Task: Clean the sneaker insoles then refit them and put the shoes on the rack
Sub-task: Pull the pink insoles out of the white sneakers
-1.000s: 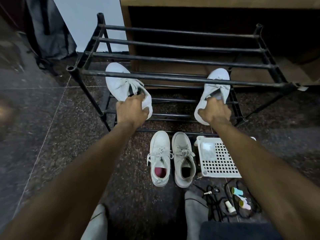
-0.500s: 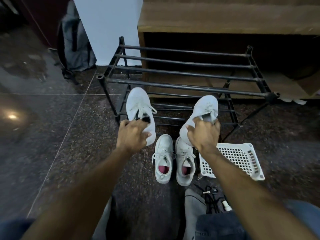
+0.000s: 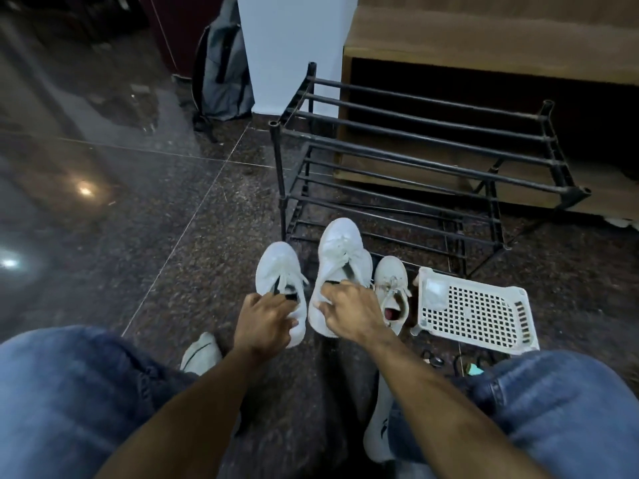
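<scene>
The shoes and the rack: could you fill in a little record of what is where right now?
left hand: grips a white sneaker at its opening
right hand: grips another white sneaker
third sneaker: on the floor, right of the held pair
rack: black bars, no shoes on it
basket: white, on the floor, right of the shoes
backpack: grey, against the wall

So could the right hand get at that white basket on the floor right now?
Probably not yet. The basket lies near, with bare floor around it, but the right hand grips a white sneaker and would have to put it down first.
</scene>
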The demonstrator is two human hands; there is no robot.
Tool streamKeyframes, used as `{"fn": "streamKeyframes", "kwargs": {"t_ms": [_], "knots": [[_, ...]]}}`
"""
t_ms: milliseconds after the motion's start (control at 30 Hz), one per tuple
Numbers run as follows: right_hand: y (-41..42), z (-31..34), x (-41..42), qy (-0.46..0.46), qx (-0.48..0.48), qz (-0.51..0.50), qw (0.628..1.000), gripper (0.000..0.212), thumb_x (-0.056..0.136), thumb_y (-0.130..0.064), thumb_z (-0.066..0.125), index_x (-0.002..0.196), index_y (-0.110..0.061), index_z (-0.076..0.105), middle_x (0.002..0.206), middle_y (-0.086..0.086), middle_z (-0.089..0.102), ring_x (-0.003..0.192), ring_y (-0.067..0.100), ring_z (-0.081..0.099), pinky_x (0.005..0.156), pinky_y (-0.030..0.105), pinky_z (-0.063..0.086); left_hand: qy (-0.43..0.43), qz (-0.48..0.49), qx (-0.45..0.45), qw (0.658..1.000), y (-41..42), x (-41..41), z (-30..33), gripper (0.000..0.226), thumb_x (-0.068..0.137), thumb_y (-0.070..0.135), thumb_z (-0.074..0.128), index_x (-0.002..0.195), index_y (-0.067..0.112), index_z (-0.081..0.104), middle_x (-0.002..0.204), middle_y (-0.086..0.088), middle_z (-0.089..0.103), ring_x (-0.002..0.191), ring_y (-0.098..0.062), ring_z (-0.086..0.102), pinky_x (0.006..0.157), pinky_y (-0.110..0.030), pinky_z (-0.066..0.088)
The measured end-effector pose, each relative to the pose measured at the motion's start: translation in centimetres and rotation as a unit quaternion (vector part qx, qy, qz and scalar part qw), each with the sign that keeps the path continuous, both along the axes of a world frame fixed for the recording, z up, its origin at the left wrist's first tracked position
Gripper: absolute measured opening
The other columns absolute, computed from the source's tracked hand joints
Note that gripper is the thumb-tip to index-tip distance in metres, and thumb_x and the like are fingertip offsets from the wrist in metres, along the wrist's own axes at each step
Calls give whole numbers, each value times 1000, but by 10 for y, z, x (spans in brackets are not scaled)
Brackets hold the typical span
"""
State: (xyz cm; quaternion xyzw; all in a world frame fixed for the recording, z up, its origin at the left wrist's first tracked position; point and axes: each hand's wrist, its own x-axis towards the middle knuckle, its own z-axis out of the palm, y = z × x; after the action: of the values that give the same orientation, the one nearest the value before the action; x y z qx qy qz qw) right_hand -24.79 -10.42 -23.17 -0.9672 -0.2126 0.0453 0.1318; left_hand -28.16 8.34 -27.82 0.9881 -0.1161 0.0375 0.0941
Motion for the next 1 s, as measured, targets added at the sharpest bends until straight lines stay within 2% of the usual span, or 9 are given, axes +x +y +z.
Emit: {"fn": "streamKeyframes", "kwargs": {"t_ms": [100, 200, 333, 433, 600, 700, 800, 900, 1000], "knots": [[7, -12, -1, 57, -10, 34, 998, 29, 94, -41, 51, 103, -14, 58, 102, 14, 65, 100, 34, 58, 77, 38, 45, 31, 27, -1, 999, 9, -14, -22, 12, 62, 32, 68, 73, 27, 67, 72, 9, 65, 69, -20, 63, 69, -33, 28], [12, -25, 3, 105, -31, 51, 993, 26, 95, -38, 52, 98, -13, 58, 103, 14, 65, 99, 36, 58, 79, 40, 47, 61, 59, -7, 996, 13, -17, -40, 14, 59, 30, 67, 72, 27, 68, 74, 8, 65, 69, -22, 63, 64, -35, 38], [23, -48, 22, 142, -31, 41, 989, 27, 95, -39, 53, 79, -19, 45, 97, 14, 65, 94, 36, 60, 75, 37, 44, 72, 106, -30, 991, 18, -4, -60, 28, 57, 21, 82, 83, 24, 73, 81, 7, 67, 76, -25, 64, 66, -37, 40], [35, -64, 44, 141, -19, 35, 989, 28, 95, -39, 53, 77, -20, 43, 92, 12, 66, 90, 34, 61, 73, 36, 45, 64, 128, -34, 989, 24, 13, -67, 33, 59, 16, 85, 89, 23, 73, 83, 6, 66, 81, -26, 62, 69, -37, 38], [59, -91, 74, 124, -32, 29, 991, 21, 97, -32, 51, 99, -12, 58, 104, 11, 65, 102, 32, 58, 79, 38, 47, 74, 158, -36, 984, 37, 42, -86, 32, 74, 18, 76, 105, 24, 73, 95, 3, 65, 95, -28, 58, 77, -40, 36], [69, -110, 73, 165, -87, 59, 981, 25, 96, -26, 52, 117, -12, 55, 118, 12, 62, 109, 32, 58, 85, 38, 46, 186, 157, -6, 970, 33, 53, -100, 39, 85, 21, 61, 123, 29, 62, 116, 2, 59, 117, -25, 47, 94, -40, 31], [73, -128, 55, 228, -109, 84, 964, 37, 91, -18, 55, 127, -13, 52, 121, 13, 62, 111, 32, 57, 94, 36, 42, 285, 174, -6, 943, 27, 51, -115, 41, 88, 21, 52, 129, 27, 54, 124, -2, 54, 125, -25, 42, 103, -40, 29], [64, -142, 42, 222, -15, 36, 974, 40, 88, -12, 53, 128, -14, 55, 121, 9, 60, 114, 31, 54, 97, 37, 42, 295, 198, -23, 934, 22, 47, -123, 47, 92, 21, 47, 139, 23, 43, 135, -5, 49, 129, -27, 39, 106, -40, 28], [39, -147, 36, 136, 53, -37, 989, 34, 85, -12, 52, 117, -15, 65, 112, 4, 62, 107, 27, 56, 91, 38, 45, 264, 208, -50, 941, 18, 42, -121, 51, 91, 22, 48, 142, 22, 41, 140, -4, 45, 131, -27, 38, 107, -41, 28]]}}
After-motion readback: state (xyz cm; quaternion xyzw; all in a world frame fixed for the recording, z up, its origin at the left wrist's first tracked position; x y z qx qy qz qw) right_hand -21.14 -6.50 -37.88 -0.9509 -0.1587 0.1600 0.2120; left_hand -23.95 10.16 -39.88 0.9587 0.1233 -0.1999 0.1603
